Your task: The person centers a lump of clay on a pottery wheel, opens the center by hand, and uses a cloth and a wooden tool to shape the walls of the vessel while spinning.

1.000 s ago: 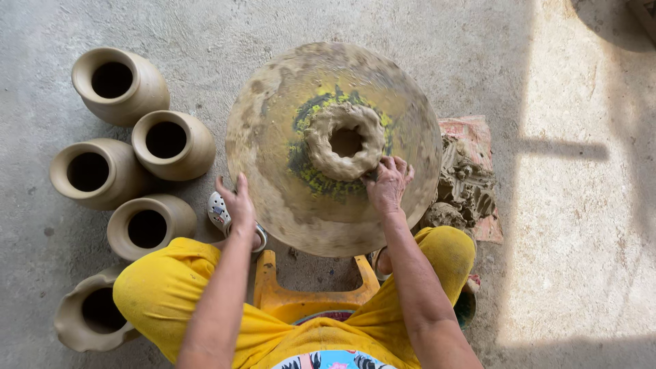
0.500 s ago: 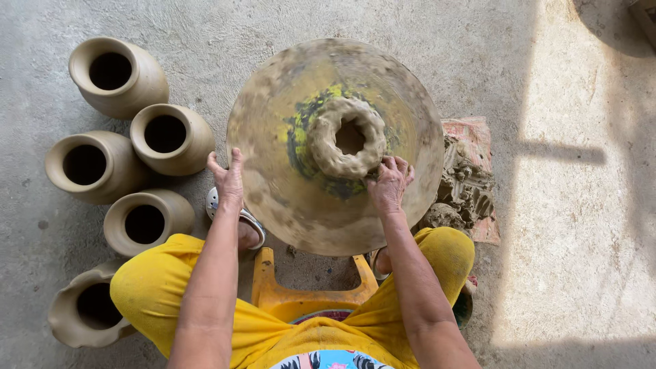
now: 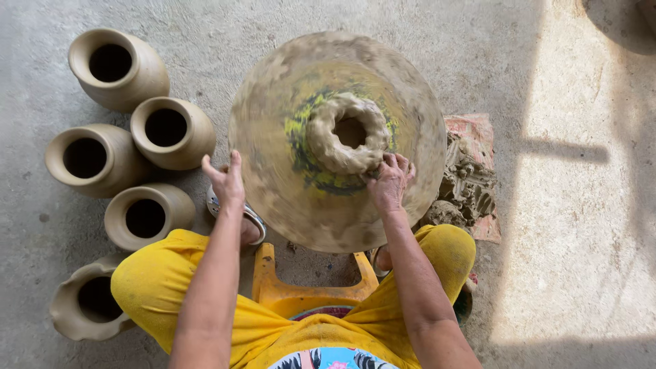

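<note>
1. Right hand (image 3: 391, 183) is on the near edge of the clay ring (image 3: 348, 131), fingers curled and pressing it, so it's a narrow, pinching sort of contact rather than a real hold.
2. The ring sits around the middle of the wheel (image 3: 273, 116), over a yellow-green patch, with an open hole in its centre.
3. Left hand (image 3: 227, 181) is open, fingers spread wide, holding nothing, at the wheel's left rim. Can't tell if it actually touches the rim.
4. The wheel looks blurred, so I'd guess it's turning. To do this bit well I'd keep the pressing hand steady and light so the ring stays centred and its wall doesn't get lopsided.
5. Five pots (image 3: 164, 131) stand on the floor to the left, mouths up, and a clay lump (image 3: 468, 184) lies on a cloth just right of the wheel.
6. An orange stool (image 3: 307, 290) sits between the yellow-clad knees.
</note>
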